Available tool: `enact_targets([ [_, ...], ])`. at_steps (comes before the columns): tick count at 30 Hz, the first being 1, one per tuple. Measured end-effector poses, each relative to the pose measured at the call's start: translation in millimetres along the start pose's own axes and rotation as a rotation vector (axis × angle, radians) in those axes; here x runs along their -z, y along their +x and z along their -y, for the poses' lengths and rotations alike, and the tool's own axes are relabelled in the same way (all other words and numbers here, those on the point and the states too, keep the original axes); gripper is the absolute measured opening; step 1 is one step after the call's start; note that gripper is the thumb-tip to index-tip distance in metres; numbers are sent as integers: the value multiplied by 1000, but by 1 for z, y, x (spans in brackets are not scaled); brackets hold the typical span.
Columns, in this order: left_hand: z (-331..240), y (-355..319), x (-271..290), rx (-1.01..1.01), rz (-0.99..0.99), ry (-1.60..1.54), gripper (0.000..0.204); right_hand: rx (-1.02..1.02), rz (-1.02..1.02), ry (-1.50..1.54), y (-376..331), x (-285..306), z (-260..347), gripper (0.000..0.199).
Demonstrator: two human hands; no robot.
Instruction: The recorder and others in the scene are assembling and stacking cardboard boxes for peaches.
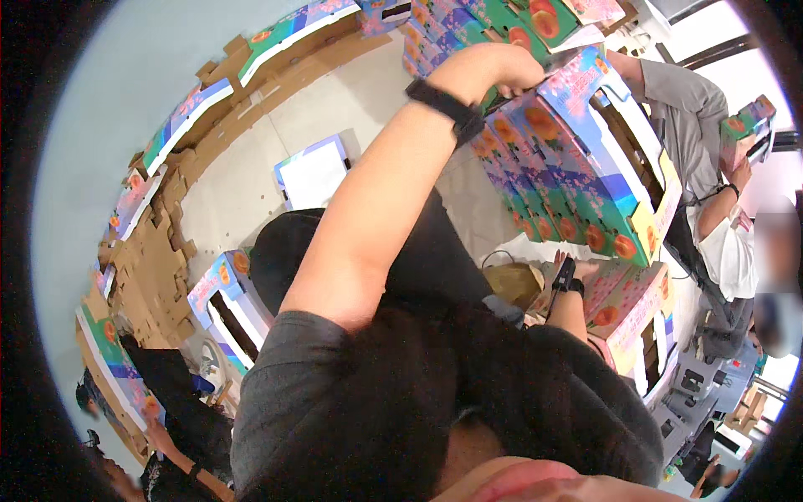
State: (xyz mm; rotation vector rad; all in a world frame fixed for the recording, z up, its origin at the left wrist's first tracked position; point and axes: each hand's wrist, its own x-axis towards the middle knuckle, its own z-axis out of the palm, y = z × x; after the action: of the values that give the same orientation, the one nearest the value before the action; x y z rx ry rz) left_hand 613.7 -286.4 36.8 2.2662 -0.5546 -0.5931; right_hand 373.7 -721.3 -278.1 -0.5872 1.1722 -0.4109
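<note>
Left arm reaches forward across the view, left hand (517, 67) at the far upper edge of a stack (552, 171) of peach-print boxes, blue, pink and green; fingers bend down over or beside that edge, cannot tell if they pinch it. Stack stands ahead and to the right, its nearest box showing a white-edged opening with brown inside. Right hand (579, 269) is lower, by the stack's near end and just beside a pink box (623, 305); fingers partly extended, small and partly hidden, so cannot tell grip or contact. Dark bands (445, 109) on both wrists. Tan bag (512, 284) sits between right hand and the person's dark-clothed legs (418, 259). More peach boxes (447, 29) beyond the left hand. White panel (311, 174) with blue edge lies on the floor (251, 159), left of the left forearm. Another box (224, 305), also with an opening, is beside the left leg. Brown cardboard (150, 276) with printed faces lines the wall (109, 134). At right, a co-worker in grey shorts (686, 92) holds a small box (738, 138); lower left, another's hand (159, 437) is at a printed panel (117, 368).
</note>
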Motion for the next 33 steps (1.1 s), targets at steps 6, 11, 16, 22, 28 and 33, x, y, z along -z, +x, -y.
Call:
enact_targets([
  [6,113,100,-94,8,-117,-383,36,41,50,116,-1,-19,12,88],
  [11,144,127,-161,14,-258,-497,51,33,132,-13,-16,-28,22,84],
  [16,127,126,-163,-91,-306,-200,84,342,403,-116,12,-18,42,65],
  [22,132,137,-186,-71,-443,94,99,321,380,-119,28,-6,58,66],
  [28,135,145,-178,-119,-329,-199,91,310,399,-146,14,-11,49,67],
  [33,138,144,-171,-14,-312,-342,90,304,414,-176,9,-10,45,68],
])
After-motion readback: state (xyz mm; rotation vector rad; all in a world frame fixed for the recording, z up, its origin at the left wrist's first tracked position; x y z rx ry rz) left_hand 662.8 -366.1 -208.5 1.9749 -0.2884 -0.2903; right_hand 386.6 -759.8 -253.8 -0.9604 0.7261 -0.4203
